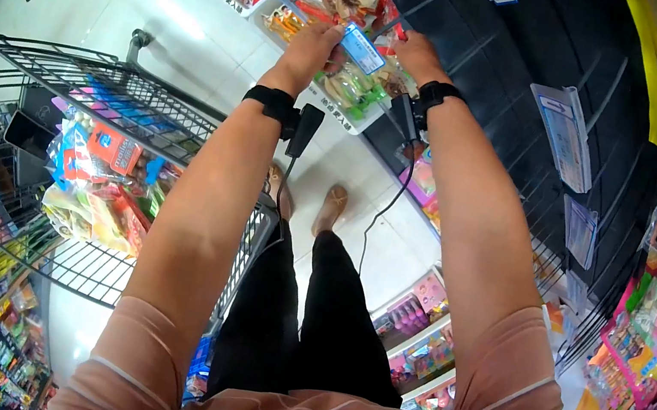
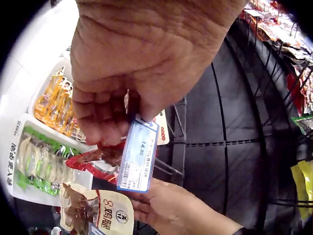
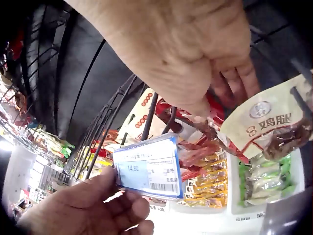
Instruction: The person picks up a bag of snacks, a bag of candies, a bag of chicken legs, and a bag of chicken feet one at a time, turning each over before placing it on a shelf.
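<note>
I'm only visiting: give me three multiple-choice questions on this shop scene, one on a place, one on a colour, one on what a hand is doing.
1. Where is the shopping cart? A. at the person's left B. at their right C. behind the rack
2. What colour edges the price tag? A. red B. blue C. green
3. What is the left hand doing? A. hanging idle B. pushing the cart C. pinching the price tag
A, the head view shows it on that side; B, both wrist views show the blue edge; C, it grips the tag's top.
</note>
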`<state>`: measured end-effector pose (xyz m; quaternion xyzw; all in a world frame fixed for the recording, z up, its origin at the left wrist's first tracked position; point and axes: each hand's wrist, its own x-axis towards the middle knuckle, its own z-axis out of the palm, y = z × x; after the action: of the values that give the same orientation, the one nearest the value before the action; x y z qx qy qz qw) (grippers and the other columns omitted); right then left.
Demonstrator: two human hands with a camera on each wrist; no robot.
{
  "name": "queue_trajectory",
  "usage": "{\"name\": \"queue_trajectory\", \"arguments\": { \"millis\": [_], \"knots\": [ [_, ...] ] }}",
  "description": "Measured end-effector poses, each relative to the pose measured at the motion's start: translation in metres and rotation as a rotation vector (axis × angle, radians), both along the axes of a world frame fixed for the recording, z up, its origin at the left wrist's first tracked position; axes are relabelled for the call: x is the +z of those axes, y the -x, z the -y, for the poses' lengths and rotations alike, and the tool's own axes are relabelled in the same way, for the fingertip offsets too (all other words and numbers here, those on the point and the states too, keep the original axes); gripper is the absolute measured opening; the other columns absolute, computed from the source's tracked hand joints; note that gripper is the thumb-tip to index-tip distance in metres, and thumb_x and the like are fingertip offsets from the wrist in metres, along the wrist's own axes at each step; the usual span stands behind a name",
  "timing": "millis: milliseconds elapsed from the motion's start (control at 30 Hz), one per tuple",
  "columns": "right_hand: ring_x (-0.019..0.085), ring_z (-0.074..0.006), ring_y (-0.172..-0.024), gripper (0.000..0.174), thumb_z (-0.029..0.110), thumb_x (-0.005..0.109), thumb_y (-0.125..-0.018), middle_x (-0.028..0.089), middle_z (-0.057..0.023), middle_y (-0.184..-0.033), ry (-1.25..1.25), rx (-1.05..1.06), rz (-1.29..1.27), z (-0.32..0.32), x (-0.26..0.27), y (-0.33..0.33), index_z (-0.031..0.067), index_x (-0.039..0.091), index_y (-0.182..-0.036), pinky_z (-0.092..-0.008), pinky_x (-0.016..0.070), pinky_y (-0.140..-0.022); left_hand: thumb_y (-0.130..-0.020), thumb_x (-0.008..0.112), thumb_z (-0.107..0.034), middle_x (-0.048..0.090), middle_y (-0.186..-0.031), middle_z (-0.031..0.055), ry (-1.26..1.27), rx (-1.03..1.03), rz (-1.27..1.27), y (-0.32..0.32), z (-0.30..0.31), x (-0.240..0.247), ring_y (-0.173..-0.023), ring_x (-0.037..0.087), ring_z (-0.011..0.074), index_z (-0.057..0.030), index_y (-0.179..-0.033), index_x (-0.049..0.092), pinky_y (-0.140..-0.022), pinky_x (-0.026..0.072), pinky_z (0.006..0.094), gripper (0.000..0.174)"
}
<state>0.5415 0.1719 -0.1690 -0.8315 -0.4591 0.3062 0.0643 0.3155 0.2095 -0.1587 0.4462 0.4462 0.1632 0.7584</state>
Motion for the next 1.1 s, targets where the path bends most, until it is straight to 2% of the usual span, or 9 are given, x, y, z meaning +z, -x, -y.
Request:
{"name": "queue_trajectory", "arguments": {
  "millis": [100, 200, 300, 500, 600, 733, 867, 1067, 1100],
  "knots": [
    [0.06, -0.0397, -0.11, 0.031, 0.021, 0.054, -0.086, 0.064, -0.0243, -0.115, -0.004, 0.028, 0.014, -0.002, -0.004, -0.006, 0.0024, 0.068, -0.107, -0.0434, 0.0471, -0.095, -0.1, 0.051, -0.035, 0.063, -0.088, -0.0007, 0.02, 0.009, -0.002, 0.0, -0.001, 0.005, -0.078, 0.059, 0.009, -0.0088, -0.102, 0.061, -0.07, 0.0508, 0.0267, 0.028],
    [0.062, -0.0392, -0.101, 0.03, 0.026, 0.056, -0.087, 0.068, -0.021, -0.104, -0.099, 0.086, 0.014, -0.003, -0.017, -0.013, 0.0037, 0.067, -0.104, -0.0434, 0.0483, -0.086, -0.099, 0.051, -0.036, 0.062, -0.087, -0.0006, 0.011, 0.019, -0.022, -0.001, -0.002, 0.006, -0.077, 0.059, 0.0089, -0.0089, -0.103, 0.062, -0.071, 0.0505, 0.0269, 0.029],
    [0.065, -0.0342, -0.095, 0.026, 0.023, 0.056, -0.087, 0.069, -0.0181, -0.098, -0.12, 0.147, 0.021, 0.002, -0.012, -0.009, 0.0055, 0.068, -0.101, -0.0409, 0.0489, -0.082, -0.099, 0.051, -0.037, 0.063, -0.087, -0.0003, -0.011, 0.002, -0.004, -0.001, -0.002, 0.003, -0.078, 0.059, 0.0098, -0.0088, -0.104, 0.062, -0.071, 0.0506, 0.0277, 0.031],
    [0.063, -0.0188, -0.086, 0.024, 0.023, 0.055, -0.091, 0.069, -0.0103, -0.09, 0.017, 0.092, -0.306, 0.011, 0.025, 0.01, 0.0047, 0.067, -0.102, -0.0334, 0.0485, -0.079, -0.1, 0.045, -0.037, 0.065, -0.091, 0.0026, -0.034, 0.027, 0.014, 0.002, 0.0, 0.009, -0.084, 0.063, 0.014, -0.0085, -0.107, 0.061, -0.074, 0.051, 0.0299, 0.034],
    [0.064, -0.0232, -0.089, 0.028, 0.027, 0.062, -0.088, 0.069, -0.0141, -0.093, 0.058, 0.211, -0.378, 0.008, 0.017, 0.002, 0.0048, 0.069, -0.103, -0.0352, 0.0481, -0.081, -0.1, 0.043, -0.036, 0.065, -0.093, 0.0039, -0.044, 0.085, 0.018, 0.001, 0.003, 0.005, -0.086, 0.065, 0.0155, -0.0081, -0.111, 0.059, -0.075, 0.0512, 0.0307, 0.035],
    [0.064, -0.0215, -0.093, 0.026, 0.028, 0.065, -0.086, 0.07, -0.0097, -0.097, 0.102, 0.348, -0.397, 0.012, 0.021, 0.005, 0.0115, 0.07, -0.106, -0.0337, 0.0477, -0.085, -0.1, 0.042, -0.035, 0.065, -0.097, 0.0045, 0.044, 0.079, 0.049, -0.001, 0.004, 0.013, -0.087, 0.065, 0.0163, -0.0087, -0.115, 0.057, -0.075, 0.0513, 0.0314, 0.033],
    [0.06, -0.0192, -0.099, 0.031, 0.027, 0.064, -0.087, 0.069, -0.008, -0.103, 0.262, 0.464, -0.322, 0.013, 0.046, 0.011, 0.0078, 0.067, -0.111, -0.0335, 0.0461, -0.088, -0.1, 0.042, -0.03, 0.065, -0.097, 0.0048, 0.008, 0.146, 0.061, -0.001, 0.006, 0.013, -0.084, 0.064, 0.0163, -0.0096, -0.115, 0.057, -0.075, 0.0511, 0.0311, 0.029],
    [0.062, -0.0213, -0.096, 0.029, 0.031, 0.067, -0.086, 0.07, -0.0097, -0.099, 0.303, 0.483, -0.377, 0.015, 0.06, 0.011, 0.0119, 0.07, -0.108, -0.0353, 0.0464, -0.087, -0.095, 0.05, -0.016, 0.064, -0.097, 0.0054, -0.139, -0.019, -0.237, -0.001, -0.001, -0.014, -0.084, 0.06, 0.0131, -0.0053, -0.127, 0.054, -0.077, 0.0514, 0.0328, 0.034],
    [0.062, -0.0214, -0.095, 0.029, 0.031, 0.067, -0.086, 0.07, -0.0094, -0.098, 0.325, 0.464, -0.387, 0.015, 0.061, 0.011, 0.0112, 0.07, -0.107, -0.0355, 0.0464, -0.087, -0.094, 0.051, -0.014, 0.064, -0.099, 0.0065, -0.268, -0.084, -0.297, -0.001, -0.002, -0.024, -0.087, 0.06, 0.0134, -0.0049, -0.128, 0.053, -0.078, 0.0511, 0.0327, 0.036]
  ]
}}
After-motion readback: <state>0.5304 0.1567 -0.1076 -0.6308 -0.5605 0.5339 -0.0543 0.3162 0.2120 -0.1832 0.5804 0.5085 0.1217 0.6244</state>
